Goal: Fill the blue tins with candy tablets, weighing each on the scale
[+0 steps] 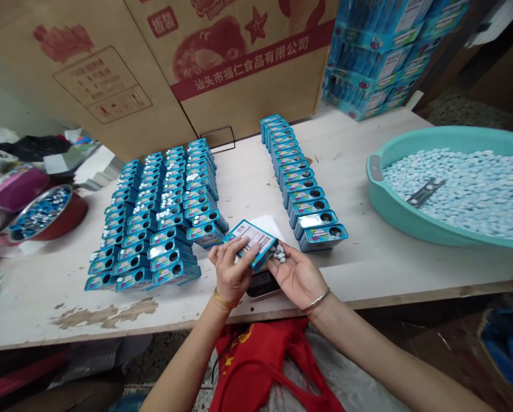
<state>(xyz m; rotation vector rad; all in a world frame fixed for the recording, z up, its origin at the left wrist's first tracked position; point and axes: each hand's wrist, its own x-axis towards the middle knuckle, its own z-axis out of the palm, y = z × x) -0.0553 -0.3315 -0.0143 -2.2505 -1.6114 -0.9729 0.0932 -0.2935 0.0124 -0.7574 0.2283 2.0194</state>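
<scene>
My left hand (pixel 235 266) grips a blue candy tin (pixel 256 243), tipped on its side with a printed label facing up. At the tin's right end, my right hand (pixel 297 274) is cupped, palm up, holding several pale candies (pixel 279 253). Whether the candies are leaving or entering the tin, I cannot tell. Beneath both hands is a white scale (pixel 277 226), mostly covered. To the left stand rows of similar blue tins (pixel 168 246), some with candies on top. Another row of tins (pixel 306 209), with round openings showing, runs along the right.
A turquoise tub (pixel 411 220) full of pale candies stands at the right, a metal tool (pixel 426 193) lying on them. A large cardboard box (pixel 256 103) closes off the back. Wrapped blue packs (pixel 372 63) are stacked behind. A red bowl (pixel 74 214) sits far left.
</scene>
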